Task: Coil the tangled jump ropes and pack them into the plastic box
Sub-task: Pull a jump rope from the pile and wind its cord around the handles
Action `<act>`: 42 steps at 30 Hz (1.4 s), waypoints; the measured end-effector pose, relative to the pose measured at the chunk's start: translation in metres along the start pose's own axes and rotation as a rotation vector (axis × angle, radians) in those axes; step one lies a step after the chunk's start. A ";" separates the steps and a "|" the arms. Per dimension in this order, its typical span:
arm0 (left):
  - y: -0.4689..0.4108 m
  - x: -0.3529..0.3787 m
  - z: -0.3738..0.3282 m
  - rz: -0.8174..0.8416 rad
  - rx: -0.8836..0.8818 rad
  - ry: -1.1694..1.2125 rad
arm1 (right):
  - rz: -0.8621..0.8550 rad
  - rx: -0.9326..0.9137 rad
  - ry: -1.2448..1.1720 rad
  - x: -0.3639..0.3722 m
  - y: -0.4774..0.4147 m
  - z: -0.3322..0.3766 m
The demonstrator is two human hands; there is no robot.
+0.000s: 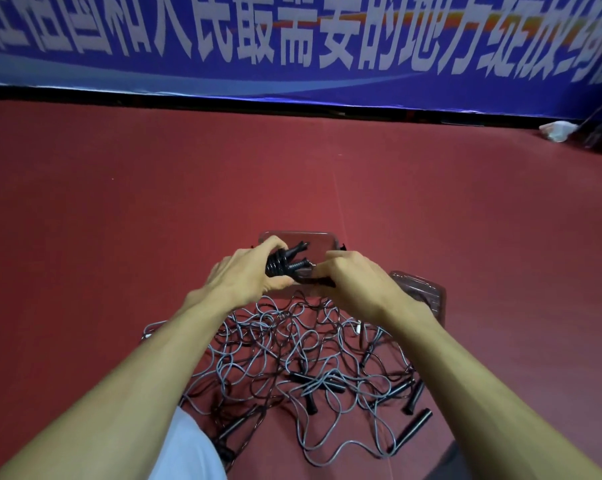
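Two hands: the left hand [247, 275] and the right hand [356, 280] are seen in the head view, stretched out over the plastic box [294, 234] on the far side of the rope pile.
Left grip: the fingers and thumb are wrapped around a coiled jump rope [285, 264]. This black bundle is held just above the open box, with its handle ends sticking out to the right.
Right grip: the fingers are curled at the near rim of the box, close beside the bundle. Whether rope or rim is pinched cannot be told, because the hand itself covers that spot.
Box: it is clear and is set on the red floor [136, 188]. Much of it is hidden behind both hands.
Pile: tangled jump ropes [292, 355], grey cords with black handles [418, 423], are spread on the floor between the forearms, nearer to the person than the box.
Second clear piece [422, 292]: it lies just right of the box and is partly covered by the right wrist. Lid or box cannot be decided.
Light cloth [188, 448]: it is seen at the lower edge, over part of the pile.
Background: a blue banner [292, 46] with large white characters is hung along the far wall. A crumpled white thing [557, 130] lies at its foot, far right.
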State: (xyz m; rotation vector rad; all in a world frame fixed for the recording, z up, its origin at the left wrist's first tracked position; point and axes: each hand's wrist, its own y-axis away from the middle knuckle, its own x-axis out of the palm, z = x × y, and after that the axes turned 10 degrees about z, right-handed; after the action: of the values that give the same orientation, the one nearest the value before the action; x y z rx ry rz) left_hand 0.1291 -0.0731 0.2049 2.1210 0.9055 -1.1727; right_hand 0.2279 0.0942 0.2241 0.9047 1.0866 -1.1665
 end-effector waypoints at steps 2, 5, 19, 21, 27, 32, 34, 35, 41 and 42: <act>0.002 0.001 -0.003 0.049 0.026 -0.144 | -0.050 -0.052 0.036 -0.001 0.000 0.007; 0.006 0.005 -0.006 0.101 0.063 -0.304 | -0.127 -0.127 0.004 -0.001 -0.003 0.007; 0.024 0.010 -0.031 0.151 0.250 -0.456 | -0.186 0.015 -0.800 -0.017 0.005 -0.021; 0.021 0.015 -0.033 0.146 0.263 -0.503 | -0.172 -0.017 -0.869 -0.019 0.003 -0.018; 0.025 0.016 -0.037 0.107 0.322 -0.450 | -0.151 -0.016 -0.876 -0.021 0.009 -0.033; 0.028 0.010 -0.039 0.239 0.402 -0.024 | -0.174 -0.034 -0.987 -0.016 0.014 -0.038; 0.026 0.008 -0.039 0.272 0.465 0.268 | -0.213 -0.013 -1.035 -0.013 0.011 -0.036; 0.026 0.006 -0.039 0.270 0.492 0.393 | -0.229 0.001 -1.042 -0.012 0.010 -0.036; 0.018 -0.008 -0.028 0.163 0.368 0.812 | -0.177 0.034 -0.969 -0.003 -0.005 -0.026; 0.016 -0.010 -0.025 0.147 0.329 0.868 | -0.155 0.049 -0.947 -0.002 -0.006 -0.026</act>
State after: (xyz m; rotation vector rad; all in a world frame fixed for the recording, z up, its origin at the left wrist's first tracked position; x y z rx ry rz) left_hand 0.1504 -0.0676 0.2274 2.9752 0.9052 -0.2900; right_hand 0.2176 0.1181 0.2193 0.2148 0.3491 -1.5162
